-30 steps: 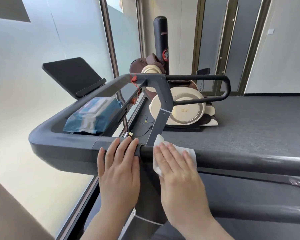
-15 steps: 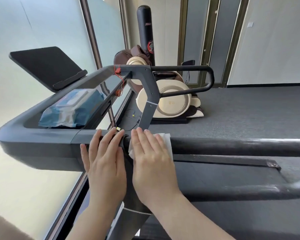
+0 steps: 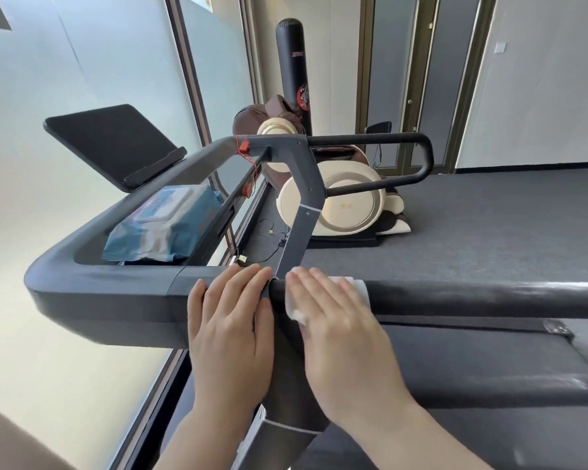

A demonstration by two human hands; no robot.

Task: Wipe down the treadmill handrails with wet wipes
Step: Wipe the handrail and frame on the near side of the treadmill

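We stand at the treadmill, our right hand (image 3: 340, 330) pressing a white wet wipe (image 3: 358, 287) flat-fingered onto the near handrail (image 3: 472, 296), just where the black padded bar meets the grey frame. Our left hand (image 3: 230, 320) rests beside it, fingers straight, gripping nothing, on the matte grey console edge (image 3: 109, 293). A glossy streak right of the wipe suggests that stretch is already damp; the far looped handrail (image 3: 418, 154), beyond our fingertips, looks dull and, we judge, untouched. The blue crinkled wipes pack (image 3: 163, 228) lies in the console tray ahead of our left hand.
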